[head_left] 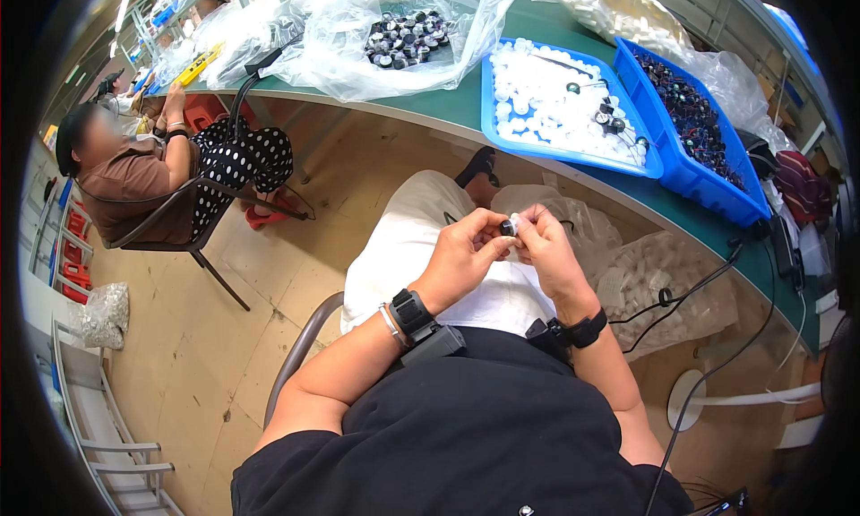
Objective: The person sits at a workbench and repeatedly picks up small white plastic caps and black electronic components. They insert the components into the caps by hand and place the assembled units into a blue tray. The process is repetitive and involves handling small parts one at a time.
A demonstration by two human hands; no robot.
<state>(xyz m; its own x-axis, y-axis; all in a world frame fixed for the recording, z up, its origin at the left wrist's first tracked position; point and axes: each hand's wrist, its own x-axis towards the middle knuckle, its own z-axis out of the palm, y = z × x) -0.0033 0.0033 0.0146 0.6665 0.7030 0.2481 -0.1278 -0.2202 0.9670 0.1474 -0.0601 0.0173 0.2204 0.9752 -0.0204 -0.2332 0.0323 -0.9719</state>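
Observation:
Above my lap, my left hand (464,252) pinches a small round black part (508,227) between thumb and fingers. A bit of white or clear material shows at its right side. My right hand (550,250) is closed at that side, its fingertips meeting the piece; the exact grip is hidden. Ahead on the green table lies a shallow blue tray (488,113) of small white plastic pieces, with several black parts and a thin dark tool (564,66) on top. Beside it, a deeper blue bin (708,193) holds many dark wired parts.
A clear plastic bag (331,64) with black-and-white round parts lies on the green table (430,113). Bags of white pieces (663,274) stand under the table at right. Black cables (690,292) hang there. A seated co-worker (143,171) is at left.

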